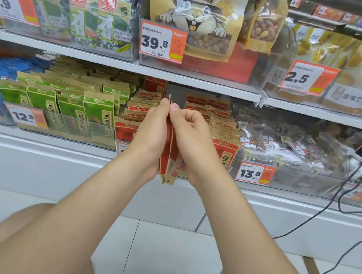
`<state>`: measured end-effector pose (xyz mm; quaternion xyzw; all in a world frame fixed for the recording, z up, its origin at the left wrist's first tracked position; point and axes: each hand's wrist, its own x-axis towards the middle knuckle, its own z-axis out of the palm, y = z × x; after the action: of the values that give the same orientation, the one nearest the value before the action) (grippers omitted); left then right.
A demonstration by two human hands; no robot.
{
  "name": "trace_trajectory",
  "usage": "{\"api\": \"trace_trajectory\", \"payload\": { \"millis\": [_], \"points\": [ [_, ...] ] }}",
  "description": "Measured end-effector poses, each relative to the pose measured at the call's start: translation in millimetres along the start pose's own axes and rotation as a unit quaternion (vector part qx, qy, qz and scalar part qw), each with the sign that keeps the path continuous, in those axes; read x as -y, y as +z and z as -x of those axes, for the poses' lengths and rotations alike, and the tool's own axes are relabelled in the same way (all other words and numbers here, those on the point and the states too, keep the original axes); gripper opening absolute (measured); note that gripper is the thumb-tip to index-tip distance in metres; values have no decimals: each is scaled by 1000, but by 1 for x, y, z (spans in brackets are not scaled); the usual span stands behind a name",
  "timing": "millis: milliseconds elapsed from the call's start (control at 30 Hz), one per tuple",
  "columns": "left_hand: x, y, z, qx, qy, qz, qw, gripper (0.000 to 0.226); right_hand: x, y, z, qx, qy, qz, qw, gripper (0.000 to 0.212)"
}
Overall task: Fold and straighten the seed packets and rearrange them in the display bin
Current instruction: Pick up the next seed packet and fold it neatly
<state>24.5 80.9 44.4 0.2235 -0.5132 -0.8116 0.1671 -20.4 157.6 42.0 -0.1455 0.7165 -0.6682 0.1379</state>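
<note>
The person is holding one red seed packet (169, 158) up in front of the shelf, right in the middle of the view. The packet is standing up tall with its thin edge facing us. I cannot tell if it is one packet or two pressed together.

The left hand (151, 133) is pressing on the packet's left side, and its thumb is pinching the top. Its fingers are hiding behind the hand. The right hand (192, 138) is gripping the other side. Its fingers are curling in and its thumb is pinching the top too. The two thumbs are almost touching at 12 o'clock on the packet.

Just behind the hands, the clear display bin (228, 167) is holding rows of more red packets (140, 108). They are standing up on both sides of the hands, at 10 o'clock and at 3 o'clock.

At 9 o'clock from the hands, green packets (67, 104) are standing in the next bin. At 12 o'clock, one shelf up, a big bag with a squirrel picture (196, 20) is sitting. At 4 o'clock an orange price tag (254, 173) is showing 13.8, and a black cable (314, 217) is hanging down past it.
</note>
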Motion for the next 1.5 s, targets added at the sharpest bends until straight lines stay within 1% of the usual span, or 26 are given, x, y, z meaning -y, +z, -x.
{"api": "trace_trajectory", "payload": {
  "millis": [100, 267, 433, 533, 633, 700, 733, 800, 833, 900, 933, 967, 1000, 1067, 1167, 1267, 1333, 1367, 1400, 1433, 1500],
  "points": [
    [4, 2, 4, 3, 16, -26, 1000, 44, 3, -10, 5, 16, 36, -36, 999, 38],
    [13, 7, 3, 6, 33, -41, 999, 39, -3, -11, 5, 3, 38, -75, 996, 43],
    [18, 7, 0, -5, 60, -83, 995, 38, -3, -14, 4, 4, 67, -142, 988, 30],
    [18, 4, 0, 3, 67, -108, 992, 39, -3, -13, 4, 10, 81, -160, 984, 30],
    [16, -2, -1, 10, 78, -121, 990, 45, -2, -13, 4, 32, 86, -147, 985, 37],
    [15, -7, -3, 13, 94, -128, 987, 50, 1, -14, 4, 56, 79, -109, 989, 39],
    [14, -10, -4, 9, 101, -126, 987, 51, 3, -15, 4, 68, 67, -82, 992, 34],
    [12, -13, -6, -9, 105, -107, 989, 55, 7, -20, 3, 100, 38, -26, 994, 18],
    [10, -14, -8, -21, 108, -98, 989, 59, 9, -23, 3, 122, 32, -1, 992, 17],
    [6, -18, -11, -44, 119, -88, 988, 64, 14, -26, 6, 178, 38, 30, 983, 25],
    [4, -21, -12, -46, 123, -83, 988, 65, 15, -27, 7, 192, 39, 29, 980, 27],
    [2, -22, -12, -40, 124, -81, 988, 67, 16, -27, 7, 190, 32, 24, 981, 27],
    [0, -23, -12, -28, 126, -86, 988, 67, 15, -27, 6, 170, 22, 17, 985, 27],
    [-3, -23, -12, -5, 139, -114, 984, 62, 11, -24, 4, 110, 3, 11, 994, 37],
    [-4, -22, -8, 30, 163, -218, 962, 61, 5, -19, 1, 22, -38, 12, 999, 48],
    [1, -22, -7, 48, 244, -329, 911, 60, 5, -21, 1, -11, -63, 13, 998, 48],
    [3, -23, -7, 22, 307, -411, 858, 58, 5, -25, -1, 2, -68, 25, 997, 50],
    [3, -23, -7, 7, 328, -433, 840, 58, 5, -27, -2, 20, -61, 32, 997, 54],
    [3, -23, -8, -3, 339, -441, 831, 57, 5, -29, -3, 39, -47, 47, 997, 59],
    [3, -23, -8, -12, 339, -442, 830, 56, 4, -31, -3, 55, -34, 68, 996, 60],
    [4, -25, -11, -18, 329, -440, 835, 54, 3, -35, -2, 78, -33, 110, 990, 52]
  ]
}}
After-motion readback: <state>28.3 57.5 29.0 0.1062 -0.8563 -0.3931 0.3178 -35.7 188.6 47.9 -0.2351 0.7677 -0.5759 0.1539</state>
